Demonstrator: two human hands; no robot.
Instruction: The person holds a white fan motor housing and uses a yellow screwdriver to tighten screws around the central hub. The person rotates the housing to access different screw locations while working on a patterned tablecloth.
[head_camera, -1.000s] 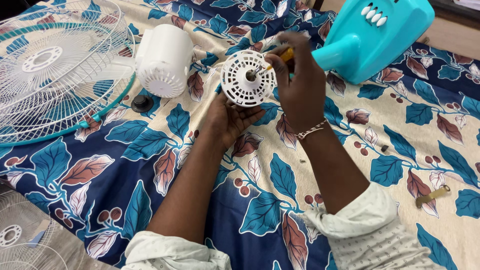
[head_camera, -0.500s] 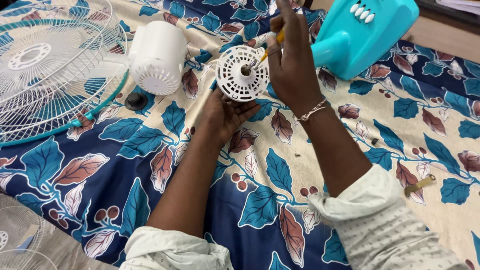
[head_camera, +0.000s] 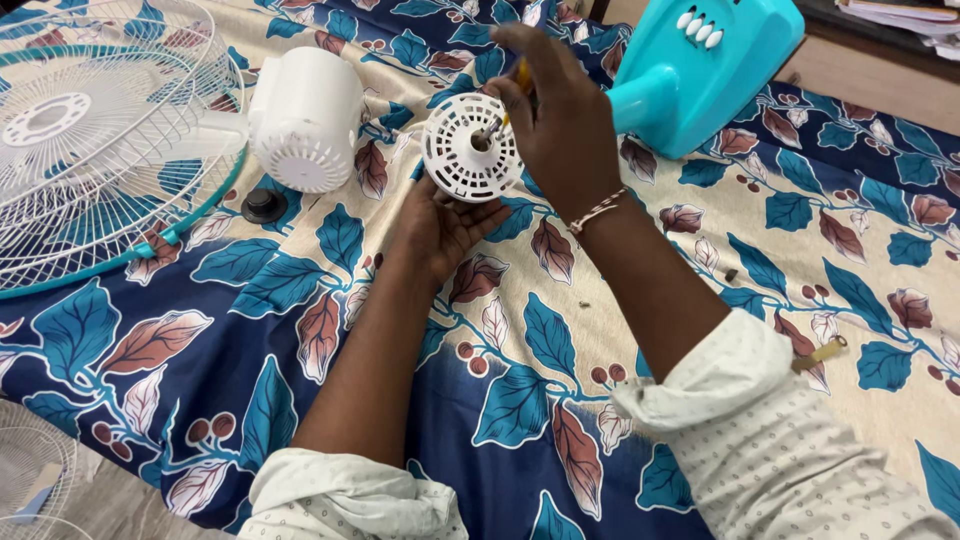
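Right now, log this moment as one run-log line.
left hand: holds white vented motor housing | right hand: screwdriver tip at housing face | nearby: white rear cover, fan grille, teal base

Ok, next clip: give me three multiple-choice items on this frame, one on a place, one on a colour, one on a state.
1. Where does the black knob lie?
A. on the cloth just below the white motor cover
B. on top of the fan base
C. in the left hand

2. What colour is the fan base?
A. red
B. turquoise
C. black

3. How is the round vented motor part being dealt with?
A. it lies untouched on the cloth
B. it hangs from the fan guard
C. the left hand props it up while the right hand puts a screwdriver to it

Answers: 1 A, the knob sits on the cloth under the cover. 2 B, the base is plainly turquoise. 3 C, the left hand's fingers are under the part and the tool tip meets its face.
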